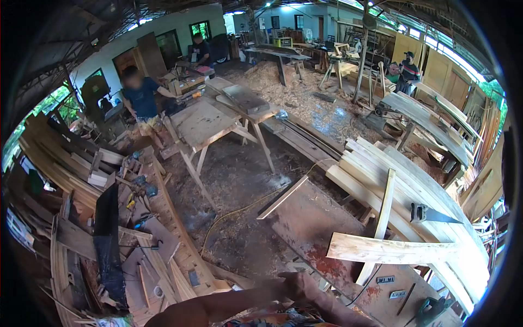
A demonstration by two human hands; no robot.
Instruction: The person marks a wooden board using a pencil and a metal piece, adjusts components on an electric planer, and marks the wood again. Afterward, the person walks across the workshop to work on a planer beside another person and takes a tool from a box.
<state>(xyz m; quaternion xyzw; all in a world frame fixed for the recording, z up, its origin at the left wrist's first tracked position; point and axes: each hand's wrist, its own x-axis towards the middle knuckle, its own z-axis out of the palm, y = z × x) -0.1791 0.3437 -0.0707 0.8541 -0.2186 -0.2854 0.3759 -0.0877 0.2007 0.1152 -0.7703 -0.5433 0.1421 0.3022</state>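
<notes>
At the bottom edge, my left forearm reaches inward and my left hand meets my right hand in front of my body. The fingers of both are blurred and overlapped, and I cannot tell what, if anything, they hold. Just beyond them is a reddish-stained worktop, with a narrow wood strip along its far left edge. To the right, a short pale board lies across a longer plank. A handsaw rests on the stacked pale planks.
Power outlets and a green tool sit at the lower right. A yellow cord crosses the floor. Scrap wood and tools fill the left bench. A person stands by a wooden table; others work farther back.
</notes>
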